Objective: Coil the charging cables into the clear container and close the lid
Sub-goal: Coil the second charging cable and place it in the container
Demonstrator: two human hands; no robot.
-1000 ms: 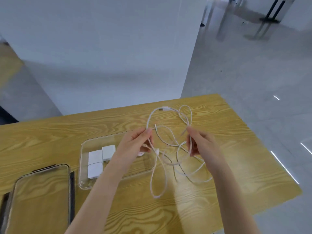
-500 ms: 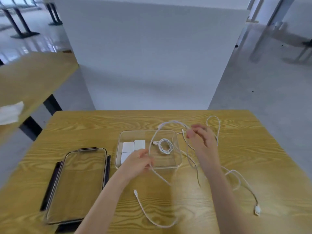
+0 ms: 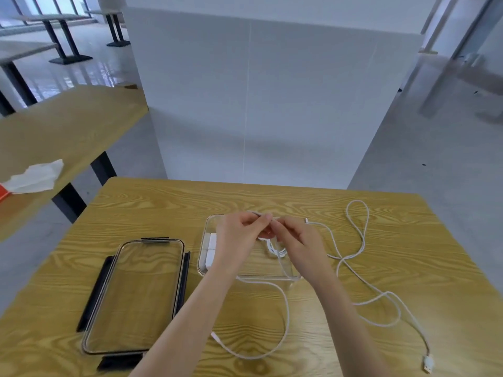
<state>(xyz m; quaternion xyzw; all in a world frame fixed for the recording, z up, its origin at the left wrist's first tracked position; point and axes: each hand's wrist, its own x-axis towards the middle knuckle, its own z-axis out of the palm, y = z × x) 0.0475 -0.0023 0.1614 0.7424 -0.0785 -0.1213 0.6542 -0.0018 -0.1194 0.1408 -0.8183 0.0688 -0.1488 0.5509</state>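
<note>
Both hands are seen from the head view, brought together above the clear container (image 3: 246, 276) that stands on the wooden table (image 3: 353, 336). A stretch of white charging cable (image 3: 285, 317) is pinched between the curled fingertips of the left hand (image 3: 239, 238), and the same cable is pinched by the right hand (image 3: 296, 242), whose fingertips touch those of the left. From this grip the cable is led down over the container's near wall and laid on the table in a wide loop, ended by a small connector near the left forearm. A small coil of cable (image 3: 276, 248) is seen inside the container beneath the hands, beside white charger blocks (image 3: 211, 253) at its left end. A second long cable (image 3: 359, 240) is spread in loose loops on the table to the right of the container. The lid (image 3: 136, 297), clear with dark clips, is laid flat on the table just left of the container. A crumpled white tissue (image 3: 35, 175) is seen on another table at far left.
</note>
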